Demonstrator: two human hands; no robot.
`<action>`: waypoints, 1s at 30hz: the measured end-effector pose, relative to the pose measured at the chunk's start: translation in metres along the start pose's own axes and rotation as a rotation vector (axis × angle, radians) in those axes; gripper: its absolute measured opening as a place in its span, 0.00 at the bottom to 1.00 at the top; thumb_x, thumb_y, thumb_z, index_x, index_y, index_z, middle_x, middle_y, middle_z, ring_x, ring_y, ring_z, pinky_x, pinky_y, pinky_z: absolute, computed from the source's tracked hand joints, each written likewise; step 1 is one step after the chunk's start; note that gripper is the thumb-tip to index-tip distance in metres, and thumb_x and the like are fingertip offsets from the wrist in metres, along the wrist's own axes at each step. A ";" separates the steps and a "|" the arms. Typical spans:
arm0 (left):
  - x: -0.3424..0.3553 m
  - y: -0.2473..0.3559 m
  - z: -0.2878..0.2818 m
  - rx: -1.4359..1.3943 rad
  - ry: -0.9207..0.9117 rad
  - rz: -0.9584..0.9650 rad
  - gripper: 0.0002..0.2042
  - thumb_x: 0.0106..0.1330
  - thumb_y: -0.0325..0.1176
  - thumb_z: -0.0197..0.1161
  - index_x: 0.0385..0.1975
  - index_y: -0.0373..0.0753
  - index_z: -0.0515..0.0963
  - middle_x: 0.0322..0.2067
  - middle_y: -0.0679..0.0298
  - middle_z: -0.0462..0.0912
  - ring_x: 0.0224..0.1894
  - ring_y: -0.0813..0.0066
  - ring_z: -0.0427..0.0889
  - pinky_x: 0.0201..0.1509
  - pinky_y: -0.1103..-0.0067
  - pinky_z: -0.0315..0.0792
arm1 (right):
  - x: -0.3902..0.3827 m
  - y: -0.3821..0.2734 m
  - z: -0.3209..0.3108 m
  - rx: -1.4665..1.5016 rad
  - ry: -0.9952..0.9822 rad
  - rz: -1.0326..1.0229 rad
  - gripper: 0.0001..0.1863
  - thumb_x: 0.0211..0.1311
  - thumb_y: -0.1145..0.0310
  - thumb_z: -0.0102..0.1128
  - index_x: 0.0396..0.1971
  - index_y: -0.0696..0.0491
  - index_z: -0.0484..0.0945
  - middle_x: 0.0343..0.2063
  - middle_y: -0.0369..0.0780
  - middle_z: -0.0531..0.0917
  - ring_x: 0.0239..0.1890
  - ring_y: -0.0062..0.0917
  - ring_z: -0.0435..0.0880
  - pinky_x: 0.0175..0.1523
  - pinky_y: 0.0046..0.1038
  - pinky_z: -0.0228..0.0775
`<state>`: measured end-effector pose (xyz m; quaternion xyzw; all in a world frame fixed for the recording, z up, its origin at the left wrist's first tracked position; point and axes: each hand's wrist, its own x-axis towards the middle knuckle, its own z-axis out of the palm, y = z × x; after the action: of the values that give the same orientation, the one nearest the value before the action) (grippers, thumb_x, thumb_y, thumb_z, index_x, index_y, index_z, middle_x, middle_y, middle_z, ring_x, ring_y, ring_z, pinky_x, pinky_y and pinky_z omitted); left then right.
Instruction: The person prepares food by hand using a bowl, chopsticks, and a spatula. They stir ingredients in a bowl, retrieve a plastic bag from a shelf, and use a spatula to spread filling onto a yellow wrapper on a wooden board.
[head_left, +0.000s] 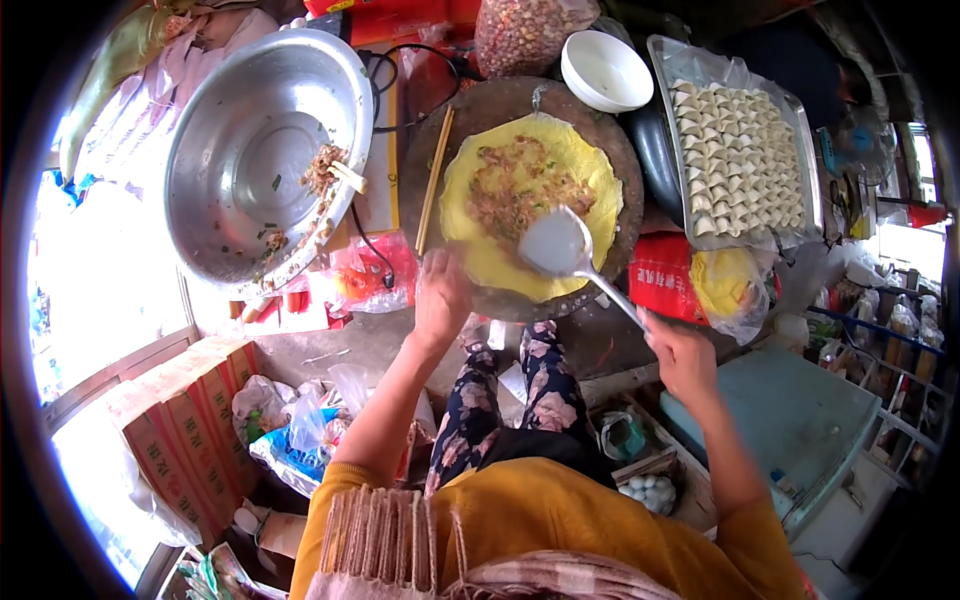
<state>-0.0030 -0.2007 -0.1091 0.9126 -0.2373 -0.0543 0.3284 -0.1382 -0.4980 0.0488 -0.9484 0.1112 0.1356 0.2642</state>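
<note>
A thin yellow egg sheet [575,265] lies on a round dark board [622,215], with minced filling [510,170] spread over its middle. My right hand [683,355] is closed around the handle of a metal spatula [556,243]. The spatula's blade rests over the lower right part of the filling. My left hand [443,292] is at the near left edge of the board, beside the sheet's rim; its fingers are blurred. A pair of chopsticks [434,180] lies along the board's left side, its lower ends close to my left fingers.
At left stands a big metal basin [215,160] with leftover mince and a light-coloured utensil [350,178]. Beyond the board are a white bowl [605,70] and a bag of nuts or beans [530,35]. Far right, a tray [812,190] holds rows of folded dumplings. Cartons [190,430] stand lower left.
</note>
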 end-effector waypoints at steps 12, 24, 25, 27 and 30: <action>0.066 -0.002 0.000 -0.200 0.086 -0.119 0.24 0.53 0.17 0.56 0.53 0.35 0.69 0.49 0.48 0.74 0.54 0.49 0.70 0.59 0.65 0.65 | 0.083 0.017 0.005 -0.168 -0.061 -0.196 0.21 0.56 0.72 0.55 0.51 0.37 0.77 0.18 0.39 0.75 0.22 0.35 0.77 0.27 0.35 0.68; 0.062 0.066 -0.044 -0.180 0.103 -0.031 0.26 0.51 0.19 0.56 0.55 0.33 0.67 0.49 0.46 0.71 0.49 0.48 0.72 0.54 0.66 0.69 | 0.068 0.008 -0.023 -0.072 0.022 -0.291 0.22 0.53 0.72 0.60 0.50 0.39 0.77 0.17 0.39 0.74 0.20 0.33 0.75 0.25 0.33 0.67; 0.065 0.078 -0.050 -0.121 0.104 -0.011 0.27 0.52 0.21 0.58 0.56 0.34 0.66 0.49 0.47 0.71 0.50 0.49 0.72 0.54 0.66 0.69 | 0.058 0.000 -0.036 -0.085 0.065 -0.288 0.21 0.53 0.73 0.60 0.49 0.41 0.78 0.17 0.39 0.74 0.19 0.31 0.75 0.25 0.31 0.67; 0.066 0.093 -0.066 -0.046 0.161 0.056 0.24 0.54 0.24 0.63 0.53 0.36 0.70 0.48 0.52 0.72 0.50 0.55 0.71 0.52 0.67 0.70 | 0.044 -0.020 -0.059 -0.095 0.106 -0.294 0.21 0.52 0.74 0.60 0.48 0.43 0.79 0.17 0.40 0.74 0.18 0.30 0.74 0.25 0.30 0.67; 0.080 0.108 -0.115 -0.214 0.291 -0.028 0.17 0.57 0.29 0.60 0.48 0.36 0.73 0.45 0.51 0.74 0.45 0.59 0.76 0.49 0.70 0.71 | 0.027 -0.054 -0.093 -0.058 0.225 -0.322 0.20 0.51 0.79 0.61 0.46 0.49 0.80 0.19 0.40 0.76 0.18 0.26 0.73 0.24 0.26 0.66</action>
<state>0.0541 -0.2451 0.0523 0.8739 -0.1675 0.0488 0.4537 -0.0792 -0.5059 0.1420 -0.9703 -0.0169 -0.0123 0.2410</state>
